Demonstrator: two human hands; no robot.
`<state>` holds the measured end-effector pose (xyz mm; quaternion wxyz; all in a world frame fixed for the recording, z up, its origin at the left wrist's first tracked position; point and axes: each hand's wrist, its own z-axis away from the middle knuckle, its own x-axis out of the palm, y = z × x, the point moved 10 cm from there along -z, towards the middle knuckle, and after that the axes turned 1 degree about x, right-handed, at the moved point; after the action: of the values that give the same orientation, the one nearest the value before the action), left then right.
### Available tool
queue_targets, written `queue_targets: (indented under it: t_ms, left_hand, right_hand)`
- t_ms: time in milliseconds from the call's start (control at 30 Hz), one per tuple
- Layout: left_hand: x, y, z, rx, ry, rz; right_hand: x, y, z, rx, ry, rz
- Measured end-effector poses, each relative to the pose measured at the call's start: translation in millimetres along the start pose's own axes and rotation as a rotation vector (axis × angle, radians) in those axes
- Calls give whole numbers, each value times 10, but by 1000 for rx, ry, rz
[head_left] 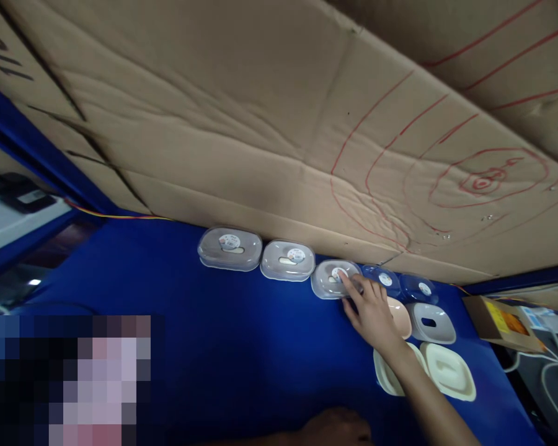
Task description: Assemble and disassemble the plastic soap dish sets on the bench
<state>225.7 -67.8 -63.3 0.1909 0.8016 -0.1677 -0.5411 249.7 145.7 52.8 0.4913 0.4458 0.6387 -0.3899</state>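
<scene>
Nearest my lens, at the bottom edge, sits my left hand (337, 428), dark and half out of view; I cannot tell whether its fingers are open or curled. Beyond it, the biggest thing I see is the creased cardboard sheet (242, 118) filling the upper picture, with red rings drawn on its right part. Below it spreads the blue table (177, 322). My right hand (372, 313) reaches across it with fingers spread loosely, gripping nothing, the fingertips (346, 280) resting on the third clear lidded box (333, 279), which stands against the cardboard's lower edge. Left of that box, in the same row, stand two more clear boxes (230, 248), each with a round sticker. Right of it are two blue-tinted lids (402, 284), and nearer me a grey tray (431, 323), a pink tray (400, 317) partly under my hand, and two cream trays (449, 370). A small cardboard carton (497, 322) lies at far right.
</scene>
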Motion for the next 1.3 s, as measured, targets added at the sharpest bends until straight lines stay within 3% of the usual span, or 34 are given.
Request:
queue_targets:
  t_ms: [133, 233, 367, 467, 533, 600, 733, 800, 867, 967, 1067, 1167, 1300]
  left_hand:
    - [15, -23, -9, -5, -7, -21]
    - [-1, 0, 20, 0, -4, -15]
    - [-47, 33, 77, -2, 17, 7]
    - [-53, 44, 114, -10, 31, 0]
    - [-19, 69, 134, 3, 31, -18]
    - [46, 127, 154, 47, 19, -39]
    - [172, 254, 204, 154, -17, -82]
    - [182, 276, 226, 182, -27, -105]
    - [156, 284, 239, 207, -30, -125]
    - [96, 279, 239, 233, -27, -143]
    - [60, 270, 211, 232, -15, -147]
    - [59, 265, 166, 216, -5, -132]
    - [50, 258, 124, 184, -7, -88]
  right_hand:
    - [-60, 59, -102, 19, 33, -24]
    - [-237, 169, 91, 5, 37, -60]
    - [-479, 457, 798, 42, 109, -104]
    - [-446, 606, 1434, 139, 148, -90]
    - [-348, 530, 1735, 183, 166, -106]
    - [-218, 296, 1856, 190, 143, -177]
    - [-70, -332, 1665, 98, 8, -351]
    - [-98, -452, 1498, 44, -45, -413]
    - [-194, -281, 1348, 52, -7, -398]
    - [-272, 313, 1204, 145, 77, -205]
    - [-124, 760, 1158, 161, -14, -25]
    - [48, 893, 1226, 158, -139, 31]
    - [85, 775, 1301, 138, -155, 0]
